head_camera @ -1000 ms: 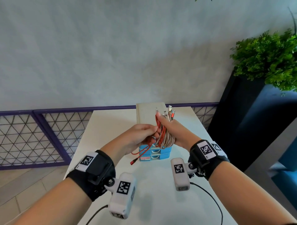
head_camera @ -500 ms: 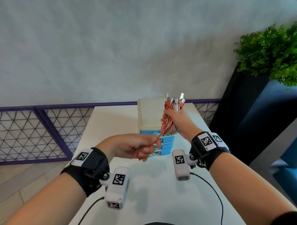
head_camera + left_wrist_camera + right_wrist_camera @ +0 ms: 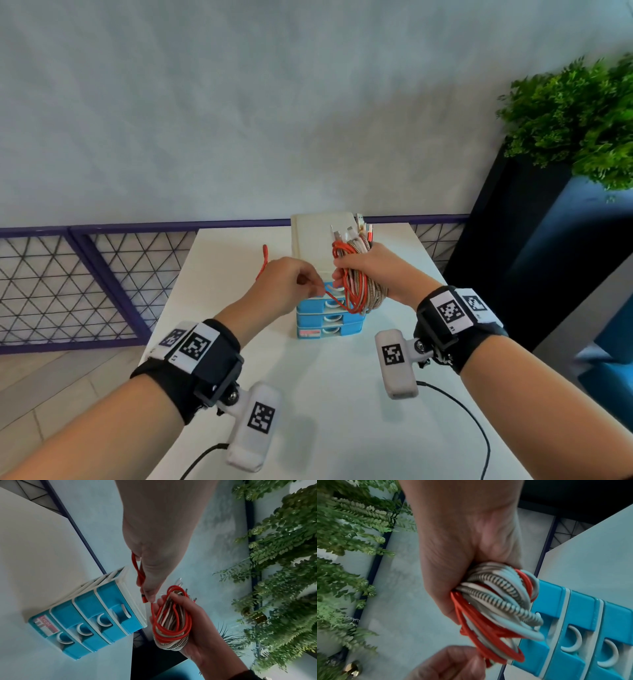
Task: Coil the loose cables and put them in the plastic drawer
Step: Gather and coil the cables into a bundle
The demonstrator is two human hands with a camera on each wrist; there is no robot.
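My right hand (image 3: 375, 270) grips a coiled bundle of cables (image 3: 356, 284), red, white and striped, with their plugs sticking up above the fist; the same bundle of cables (image 3: 498, 601) fills the right wrist view. My left hand (image 3: 291, 284) pinches the loose end of the red cable (image 3: 263, 260), which runs from the bundle across to its fingers; that red cable (image 3: 139, 574) trails past the thumb. Both hands hover just in front of the blue and white plastic drawer unit (image 3: 327, 323), whose drawers all look pushed in.
The drawer unit (image 3: 82, 622) stands mid-table on a white table (image 3: 325, 411). A purple mesh railing (image 3: 85, 274) runs behind and left. A dark planter with a green plant (image 3: 575, 126) stands at the right. Black wrist-camera leads cross the near table.
My left hand rose from low in front of the drawers to beside the bundle, carrying the red cable end up and left. The right hand dropped slightly with the coil.
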